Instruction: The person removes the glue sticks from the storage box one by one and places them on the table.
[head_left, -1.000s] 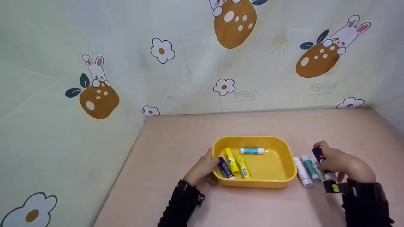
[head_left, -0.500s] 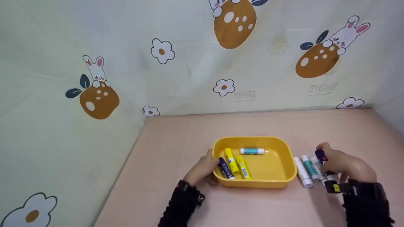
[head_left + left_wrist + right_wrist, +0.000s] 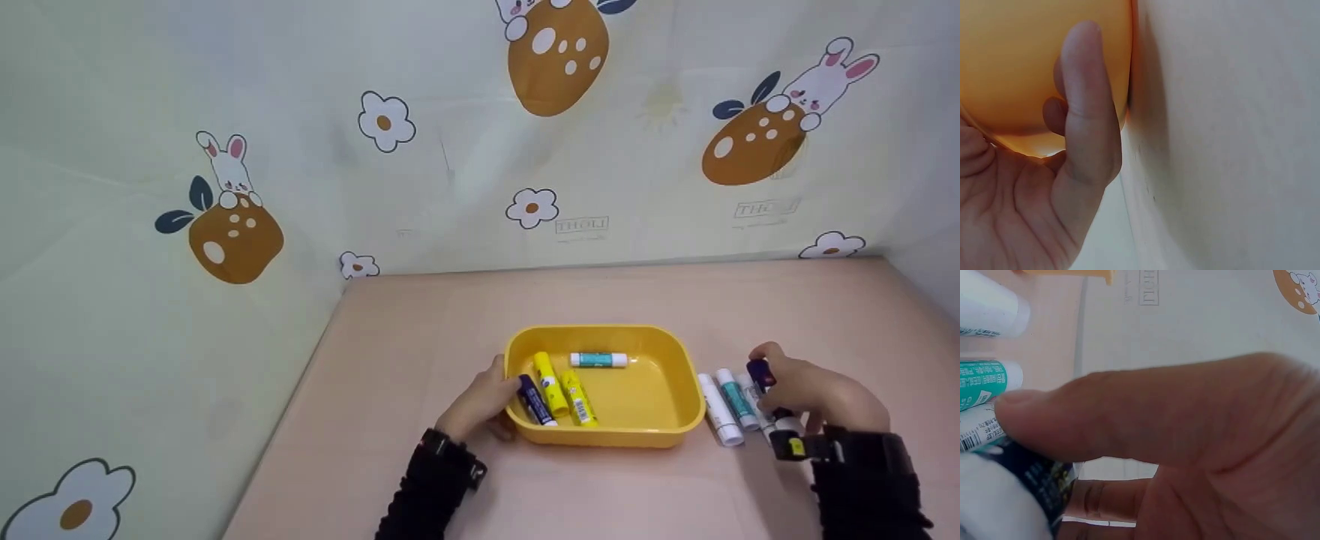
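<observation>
My left hand [image 3: 480, 401] grips the left end of a yellow plastic tray [image 3: 607, 436], thumb at the rim and fingers against the outer wall. Inside lie a navy glue stick [image 3: 536, 401], two yellow ones [image 3: 551, 384] and a teal-and-white one [image 3: 598, 360]. To the tray's right, my right hand [image 3: 829, 394] pinches another navy glue stick [image 3: 760, 373] between thumb and fingers; its white end [image 3: 994, 500] fills the corner of the right wrist view. Beside it lie a white stick [image 3: 720, 410], a teal-labelled stick [image 3: 737, 399] and a partly hidden white-labelled stick [image 3: 752, 394].
A pinkish-beige table top [image 3: 420, 322] spreads around the tray. Behind it and to the left rise pale walls [image 3: 450, 150] printed with rabbits and flowers. The loose sticks stand close to the tray's right side.
My right hand has shifted slightly right with the navy glue stick, showing more of the white-labelled stick beside it. The left hand and tray stay put.
</observation>
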`<state>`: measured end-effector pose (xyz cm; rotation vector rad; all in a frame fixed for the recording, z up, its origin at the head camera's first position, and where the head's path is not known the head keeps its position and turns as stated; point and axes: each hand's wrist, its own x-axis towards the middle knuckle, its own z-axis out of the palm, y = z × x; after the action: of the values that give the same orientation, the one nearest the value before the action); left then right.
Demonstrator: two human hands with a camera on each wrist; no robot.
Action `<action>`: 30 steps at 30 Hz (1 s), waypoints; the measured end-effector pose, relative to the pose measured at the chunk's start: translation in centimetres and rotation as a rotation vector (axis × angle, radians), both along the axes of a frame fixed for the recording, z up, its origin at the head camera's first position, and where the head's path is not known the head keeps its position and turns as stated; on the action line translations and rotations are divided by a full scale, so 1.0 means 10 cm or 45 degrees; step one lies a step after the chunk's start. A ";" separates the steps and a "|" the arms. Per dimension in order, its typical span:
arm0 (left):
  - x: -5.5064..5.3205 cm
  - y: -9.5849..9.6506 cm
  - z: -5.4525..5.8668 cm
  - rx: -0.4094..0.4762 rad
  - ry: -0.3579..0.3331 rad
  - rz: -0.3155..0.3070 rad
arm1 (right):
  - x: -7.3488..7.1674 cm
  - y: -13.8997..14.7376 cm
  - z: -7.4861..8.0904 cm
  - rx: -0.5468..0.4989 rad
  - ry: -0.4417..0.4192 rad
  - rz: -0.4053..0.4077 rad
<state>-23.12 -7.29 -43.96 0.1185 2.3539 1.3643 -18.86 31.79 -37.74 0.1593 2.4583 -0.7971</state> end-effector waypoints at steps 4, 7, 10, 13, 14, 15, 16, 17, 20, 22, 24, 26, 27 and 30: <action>0.00 0.00 0.00 -0.008 -0.008 0.005 | -0.02 0.02 -0.04 -0.002 -0.014 -0.013; 0.00 0.01 0.00 -0.011 -0.015 0.010 | -0.04 0.04 -0.07 -0.001 -0.011 -0.009; 0.00 0.01 0.01 -0.011 -0.017 0.014 | -0.05 0.05 -0.09 0.002 -0.025 -0.017; 0.00 0.01 0.01 -0.015 -0.014 0.013 | -0.06 0.06 -0.10 -0.003 -0.036 -0.024; 0.00 0.01 0.01 -0.016 -0.013 0.013 | -0.06 0.06 -0.10 -0.003 -0.037 -0.024; 0.00 0.01 0.00 -0.018 -0.012 0.013 | -0.06 0.06 -0.10 -0.003 -0.036 -0.023; 0.00 0.01 0.00 -0.019 -0.010 0.012 | -0.06 0.07 -0.10 -0.006 -0.036 -0.024; 0.00 0.01 0.01 -0.021 -0.007 0.011 | -0.05 0.07 -0.10 -0.009 -0.038 -0.031; 0.00 0.01 0.01 -0.012 0.003 0.005 | -0.04 0.07 -0.09 -0.017 -0.042 -0.044; 0.01 0.00 0.00 -0.002 0.014 -0.005 | -0.04 0.08 -0.09 -0.021 -0.050 -0.057; 0.01 -0.01 0.00 0.011 0.022 -0.014 | -0.04 0.08 -0.10 -0.014 -0.054 -0.068; 0.01 -0.01 -0.01 0.022 0.029 -0.021 | -0.04 0.09 -0.10 0.000 -0.048 -0.061; 0.01 -0.01 -0.01 0.023 0.029 -0.021 | -0.05 0.09 -0.10 0.001 -0.052 -0.070; 0.00 -0.01 -0.01 0.024 0.027 -0.018 | -0.05 0.10 -0.11 -0.003 -0.051 -0.076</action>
<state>-23.08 -7.38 -44.02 0.1557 2.3532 1.3853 -19.34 32.82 -38.82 0.2463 2.4248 -0.8139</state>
